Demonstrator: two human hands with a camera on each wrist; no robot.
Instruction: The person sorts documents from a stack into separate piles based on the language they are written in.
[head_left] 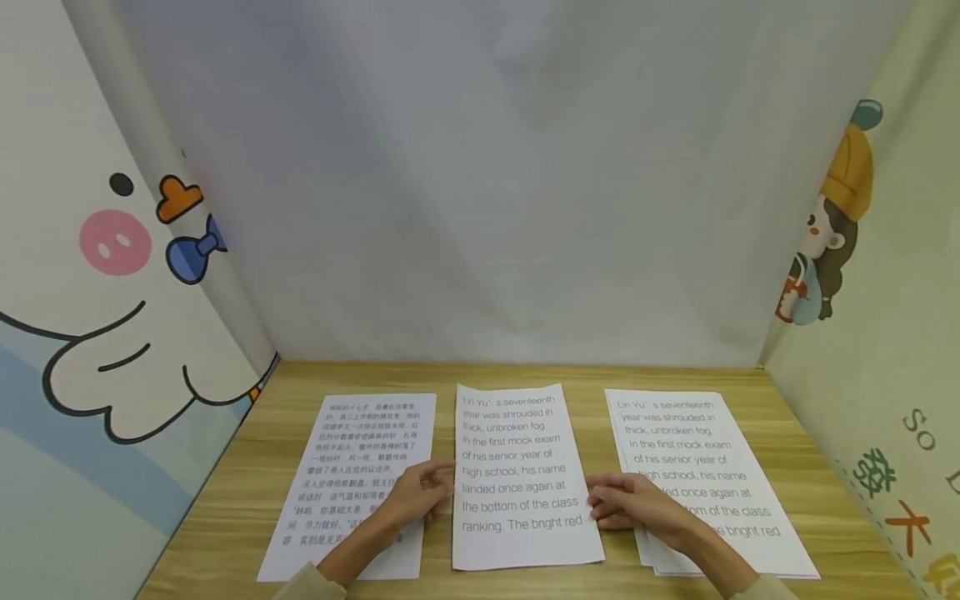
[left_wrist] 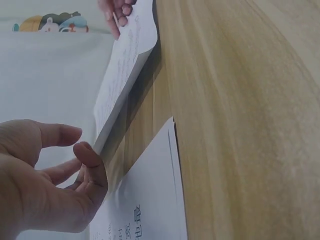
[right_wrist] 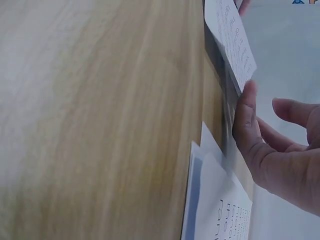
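Observation:
Three portions of printed paper lie in a row. Between both hands is the middle paper (head_left: 517, 475), covered in large English text, its side bent up off the table with a shadow beneath in the left wrist view. My left hand (head_left: 420, 493) is at its left edge, fingers loosely bent, thumb and forefinger apart. On the opposite side, the fingertips of my right hand (head_left: 637, 504) meet the right edge, the thumb standing away in the right wrist view. Each forearm passes over a neighbouring paper: the left paper (head_left: 352, 467) with Chinese text, the right papers (head_left: 690, 454) with English text.
The papers lie on a wood-grain table (head_left: 517, 373). A pale curtain (head_left: 517, 208) closes off the back. Printed cartoon panels (head_left: 112, 350) stand along both sides. The right papers are several sheets, slightly offset from one another.

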